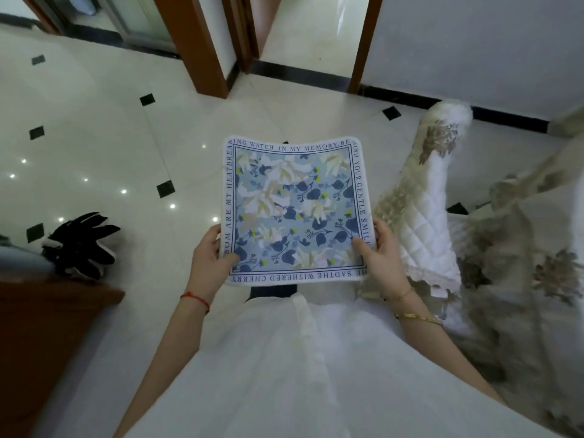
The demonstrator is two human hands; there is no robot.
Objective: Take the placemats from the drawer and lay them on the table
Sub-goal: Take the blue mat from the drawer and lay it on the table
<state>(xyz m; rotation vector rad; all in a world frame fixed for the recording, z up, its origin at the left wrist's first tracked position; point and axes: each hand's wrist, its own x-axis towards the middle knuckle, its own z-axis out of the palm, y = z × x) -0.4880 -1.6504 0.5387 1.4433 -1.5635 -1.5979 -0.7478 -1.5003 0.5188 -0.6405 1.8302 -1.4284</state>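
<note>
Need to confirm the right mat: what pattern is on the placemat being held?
Head view: the placemat has blue and cream flowers on pale blue, with a white lettered border.

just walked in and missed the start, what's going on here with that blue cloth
A person is carrying a square placemat with a blue floral print and a border of lettering. The left hand and the right hand each pinch a near corner, thumbs on top, holding it out flat above the tiled floor. A chair with a quilted white cover stands to the right. The mat is not yet laid down, and no table top shows clearly.
</note>
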